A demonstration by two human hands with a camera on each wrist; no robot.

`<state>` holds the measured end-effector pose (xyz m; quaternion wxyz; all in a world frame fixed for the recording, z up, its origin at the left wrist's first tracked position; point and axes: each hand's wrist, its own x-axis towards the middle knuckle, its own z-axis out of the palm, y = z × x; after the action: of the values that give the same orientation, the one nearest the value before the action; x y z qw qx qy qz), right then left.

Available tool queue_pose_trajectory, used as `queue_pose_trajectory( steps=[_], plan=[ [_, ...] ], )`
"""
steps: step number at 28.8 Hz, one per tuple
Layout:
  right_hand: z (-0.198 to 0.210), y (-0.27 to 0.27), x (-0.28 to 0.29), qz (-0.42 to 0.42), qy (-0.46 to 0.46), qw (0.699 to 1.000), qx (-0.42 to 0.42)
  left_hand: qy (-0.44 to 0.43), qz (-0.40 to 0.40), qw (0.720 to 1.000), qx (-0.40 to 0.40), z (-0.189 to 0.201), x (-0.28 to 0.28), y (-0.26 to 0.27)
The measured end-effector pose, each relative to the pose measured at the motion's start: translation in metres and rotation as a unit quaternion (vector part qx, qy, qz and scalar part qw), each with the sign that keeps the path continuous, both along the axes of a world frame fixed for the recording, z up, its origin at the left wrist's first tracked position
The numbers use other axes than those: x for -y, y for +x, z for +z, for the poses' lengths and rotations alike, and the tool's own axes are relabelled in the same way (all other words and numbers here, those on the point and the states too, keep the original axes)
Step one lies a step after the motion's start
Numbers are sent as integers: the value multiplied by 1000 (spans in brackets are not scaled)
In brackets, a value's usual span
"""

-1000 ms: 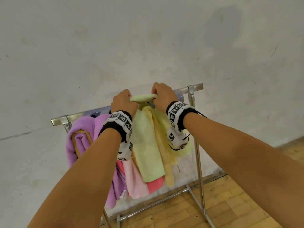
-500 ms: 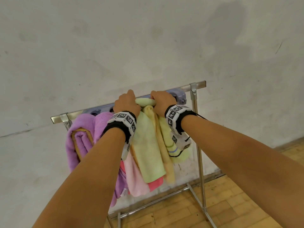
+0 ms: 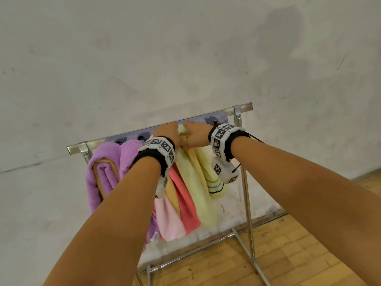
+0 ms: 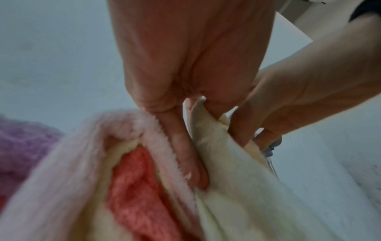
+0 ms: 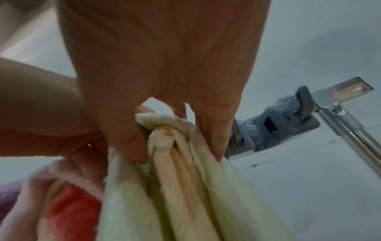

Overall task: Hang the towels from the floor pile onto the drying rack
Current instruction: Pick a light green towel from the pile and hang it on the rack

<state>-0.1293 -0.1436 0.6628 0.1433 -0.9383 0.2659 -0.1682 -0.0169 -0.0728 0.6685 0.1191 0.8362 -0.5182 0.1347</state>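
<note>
A pale yellow-green towel (image 3: 203, 195) hangs over the metal drying rack's top bar (image 3: 243, 107), bunched at its top. My left hand (image 3: 168, 134) and right hand (image 3: 193, 134) sit side by side on the bar and both grip the towel's folded top. In the left wrist view my left hand (image 4: 195, 127) pinches the cream-looking towel (image 4: 237, 187) beside a pink one. In the right wrist view my right hand (image 5: 173, 130) has thumb and fingers curled round the gathered towel (image 5: 185, 187). A purple towel (image 3: 109, 162), a pink towel (image 3: 168, 219) and a coral towel (image 3: 188, 207) hang to the left.
The rack's right upright (image 3: 246, 193) and base rail (image 3: 191, 252) stand on a wooden floor (image 3: 288, 254) against a pale wall (image 3: 185, 58). Grey-blue clips (image 5: 274, 128) sit on the bar near my right hand. The floor pile is out of view.
My two hands have drawn together along the bar, bunching the yellow-green towel's top between them. The hands have sunk slightly toward the bar.
</note>
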Motion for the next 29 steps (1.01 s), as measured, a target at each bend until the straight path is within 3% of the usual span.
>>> queue_pose_trajectory(
  steps=[6, 11, 14, 20, 29],
  plan=[
    [-22, 7, -1, -45, 8, 996, 81, 7, -18, 997, -80, -8, -5, 2],
    [-38, 17, -2, -70, 35, 983, 168, -10, 7, 999, -47, -22, -17, 1],
    [-46, 17, -2, -76, 48, 977, 195, -22, 4, 998, -66, -23, -22, -4],
    [-47, 18, 2, -66, 52, 984, 154, -37, -5, 994, -107, -22, -22, -13],
    [-55, 12, 10, -62, 29, 983, 171, -98, -28, 976, -191, -32, -16, -15]
  ],
)
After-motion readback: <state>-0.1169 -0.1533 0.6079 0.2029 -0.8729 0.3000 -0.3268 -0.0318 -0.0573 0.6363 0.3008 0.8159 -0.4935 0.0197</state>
